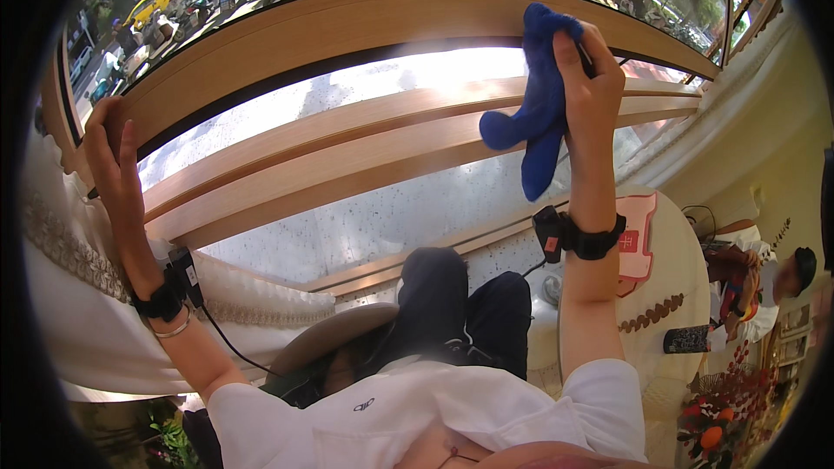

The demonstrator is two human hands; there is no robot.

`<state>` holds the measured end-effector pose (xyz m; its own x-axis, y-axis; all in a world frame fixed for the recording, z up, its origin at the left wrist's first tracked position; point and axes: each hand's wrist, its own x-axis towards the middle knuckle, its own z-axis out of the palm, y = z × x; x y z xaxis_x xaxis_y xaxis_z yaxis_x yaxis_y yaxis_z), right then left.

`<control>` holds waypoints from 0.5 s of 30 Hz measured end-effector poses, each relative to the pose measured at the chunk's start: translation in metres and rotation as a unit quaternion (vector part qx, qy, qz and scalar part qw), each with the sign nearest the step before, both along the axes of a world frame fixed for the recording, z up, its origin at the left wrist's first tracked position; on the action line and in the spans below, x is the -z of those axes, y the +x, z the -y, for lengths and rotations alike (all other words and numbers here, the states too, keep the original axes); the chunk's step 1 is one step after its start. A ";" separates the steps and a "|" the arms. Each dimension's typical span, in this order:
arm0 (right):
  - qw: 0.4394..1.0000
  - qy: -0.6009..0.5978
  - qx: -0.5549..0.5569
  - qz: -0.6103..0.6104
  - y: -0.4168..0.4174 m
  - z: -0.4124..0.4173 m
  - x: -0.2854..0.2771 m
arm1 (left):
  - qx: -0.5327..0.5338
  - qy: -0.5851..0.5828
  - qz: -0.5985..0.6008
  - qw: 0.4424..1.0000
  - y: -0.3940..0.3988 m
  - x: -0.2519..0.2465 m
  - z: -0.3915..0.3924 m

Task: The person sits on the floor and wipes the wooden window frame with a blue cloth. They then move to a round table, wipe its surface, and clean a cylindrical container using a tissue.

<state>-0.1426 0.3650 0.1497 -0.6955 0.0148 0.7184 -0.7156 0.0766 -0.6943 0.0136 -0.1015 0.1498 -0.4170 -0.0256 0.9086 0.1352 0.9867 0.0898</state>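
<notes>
A blue cloth (544, 85) hangs in loose folds from my right hand (593, 78), pinched between thumb and fingers. Its upper end lies over the right part of a wide wooden window rail (326, 32); whether it presses on the wood I cannot tell. My left hand (117, 163) is raised at the rail's left end, fingers apart, close to the upright wooden frame (71, 78). No object shows in it, though part of its palm side is hidden. Both wrists carry black straps with small cabled devices.
Lower wooden bars (339, 169) cross the glass. A white curtain (78, 326) hangs on the left. At right, a round table (677, 241) holds a pink board (635, 241) and a black patterned cup (687, 340). A person (749, 273) sits beyond it. A rounded chair (326, 345) is near my legs.
</notes>
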 end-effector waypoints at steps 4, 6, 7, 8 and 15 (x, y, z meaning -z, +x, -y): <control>0.949 0.120 -0.188 0.221 0.009 0.011 0.047 | -0.061 -0.035 -0.001 0.998 -0.003 0.003 -0.004; 0.913 0.052 -0.253 0.316 -0.012 0.026 0.058 | -0.078 -0.043 0.001 0.996 0.007 -0.004 -0.007; 0.901 0.014 -0.260 0.347 -0.035 0.027 0.064 | -0.070 -0.033 -0.004 0.997 -0.004 0.004 -0.005; 0.904 0.041 -0.284 0.318 -0.049 0.033 0.059 | -0.075 -0.030 -0.005 0.997 -0.003 0.007 0.000; 0.760 -0.252 -0.502 0.326 -0.113 0.057 0.052 | -0.054 -0.026 0.002 0.998 0.001 0.005 0.000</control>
<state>-0.2555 0.3078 0.0973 -0.7436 -0.5999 0.2951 0.2711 -0.6741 -0.6871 0.0145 -0.1015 0.1447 -0.4176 -0.0225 0.9083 0.0280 0.9989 0.0376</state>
